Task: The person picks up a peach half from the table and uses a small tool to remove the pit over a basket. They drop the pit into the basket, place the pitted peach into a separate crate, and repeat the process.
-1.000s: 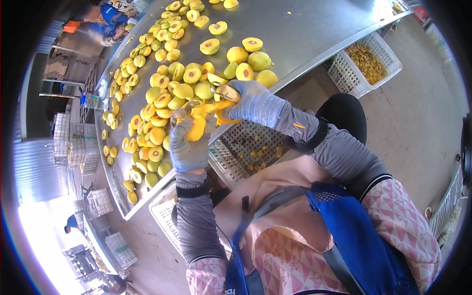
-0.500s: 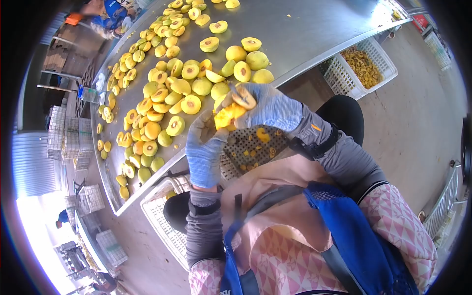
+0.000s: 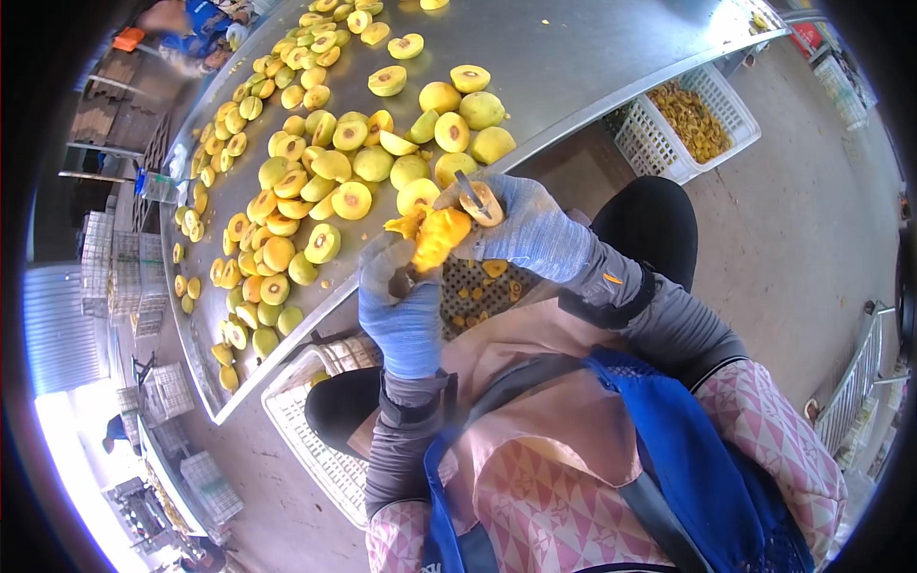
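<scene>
My left hand (image 3: 401, 310), in a blue-grey knitted glove, is closed at the lower left edge of a torn, bright orange peach half (image 3: 441, 237). My right hand (image 3: 530, 224), gloved alike, grips a small pitting knife (image 3: 481, 203) with a pale wooden handle and a grey metal strip. The right fingers also touch the flesh from the right; the knife's working tip is hidden. Just beyond my hands, many halved yellow-green peaches (image 3: 351, 201) lie on the metal table (image 3: 573, 57). Several show brown pits.
Under my hands is a dark perforated crate (image 3: 460, 310) with orange scraps in it. A white basket (image 3: 315, 430) stands by my left leg. Another white basket (image 3: 726, 105), full of scraps, sits under the table's right edge. Another person (image 3: 205, 33) is at the far left.
The orange flesh has turned and now hangs out further, with a ragged strip to the left. The knife handle has tipped more upright. The whole view has shifted slightly.
</scene>
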Tool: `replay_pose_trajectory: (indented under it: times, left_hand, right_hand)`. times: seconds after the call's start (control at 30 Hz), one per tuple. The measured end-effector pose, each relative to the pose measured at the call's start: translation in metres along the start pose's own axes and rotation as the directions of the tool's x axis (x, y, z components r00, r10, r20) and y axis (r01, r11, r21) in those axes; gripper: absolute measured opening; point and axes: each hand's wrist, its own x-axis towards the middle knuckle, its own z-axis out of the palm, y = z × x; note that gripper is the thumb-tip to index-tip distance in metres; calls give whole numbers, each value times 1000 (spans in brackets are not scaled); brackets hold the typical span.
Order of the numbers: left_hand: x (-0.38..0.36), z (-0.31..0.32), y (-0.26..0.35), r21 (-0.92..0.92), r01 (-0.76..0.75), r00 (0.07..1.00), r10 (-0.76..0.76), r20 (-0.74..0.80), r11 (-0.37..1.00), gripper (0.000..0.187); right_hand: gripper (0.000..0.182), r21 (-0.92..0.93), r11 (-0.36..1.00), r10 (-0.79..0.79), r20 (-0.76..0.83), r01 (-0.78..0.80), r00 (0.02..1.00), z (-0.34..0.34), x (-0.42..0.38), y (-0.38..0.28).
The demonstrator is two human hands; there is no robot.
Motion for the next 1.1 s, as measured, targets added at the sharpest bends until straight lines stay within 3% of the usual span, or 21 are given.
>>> replay_pose_trajectory:
  times: [0.07,0.13,0.2,0.27,0.33,0.4,0.43,0.5,0.53,0.57,0.6,0.63,0.67,0.7,0.8,0.87,0.9,0.97,1.0,1.07,1.1]
  left_hand:
    - [-2,-2,4,-357,398,913,-404,62,845,41]
    - [-3,-4,-3,-389,438,893,-442,85,810,43]
    - [-3,-5,-3,-531,555,814,-550,187,640,40]
    - [-3,-6,-7,-526,578,798,-566,206,624,40]
    - [-6,-6,-12,-520,601,782,-582,225,607,40]
    - [-11,-6,-17,-328,596,803,-552,224,733,39]
    - [-13,-6,-18,-326,600,800,-557,224,731,39]
    - [-15,-9,-21,-478,752,647,-646,405,454,41]
    - [-17,-7,-25,-477,751,648,-647,401,457,41]
    - [-20,-3,-32,-372,806,584,-724,368,461,42]
    - [-24,-2,-39,-265,853,518,-793,322,450,42]
    - [-26,-3,-44,-225,860,510,-792,334,459,43]
    - [-26,-6,-48,-226,856,516,-791,328,464,43]
    - [-25,-8,-51,-179,841,541,-787,297,510,43]
    - [-15,-28,-61,-30,790,596,-756,270,612,46]
    - [1,-43,-62,280,688,633,-742,218,669,49]
    - [6,-50,-67,285,696,622,-752,220,659,49]
    - [13,-55,-72,488,311,830,-483,278,815,39]
    - [13,-53,-71,488,319,825,-492,279,812,39]
    - [21,-44,-54,529,-89,891,-170,421,844,37]
    - [21,-43,-49,430,164,838,-355,415,888,44]
  right_hand:
    - [41,38,970,239,-4,-239,971,1,-5,-3]
    - [42,-16,958,288,-10,-288,958,3,-6,3]
    - [43,-68,938,338,-20,-339,941,6,-8,3]
    - [43,163,912,384,-12,-377,923,9,-9,-5]
    - [43,190,903,393,1,-386,919,8,-11,-2]
    - [44,217,891,405,14,-398,914,6,-13,7]
    - [44,207,903,378,37,-377,925,5,-14,15]
    - [44,202,911,353,66,-359,933,6,-18,24]
    - [38,51,957,287,-44,-285,957,6,-18,24]
    - [32,-109,971,198,-142,-214,970,5,-17,23]
    - [32,-108,972,196,-139,-211,971,3,-16,19]
    - [31,-55,940,323,-176,-337,930,-1,-13,14]
    - [31,1,890,446,-203,-455,872,-5,-10,9]
    - [32,62,887,461,-203,-459,864,-8,-8,7]
    - [28,53,895,442,-233,-443,866,-18,-7,11]
    - [28,59,901,429,-258,-429,866,-18,-8,9]
    - [28,34,906,415,-271,-422,868,-19,-7,10]
    - [30,-65,910,376,-287,-410,881,-21,-6,15]
    - [30,-64,906,386,-287,-419,877,-21,-7,16]
    - [32,-40,923,359,-267,-382,894,-21,-8,17]
    - [34,-25,932,339,-286,-361,896,-20,-8,16]
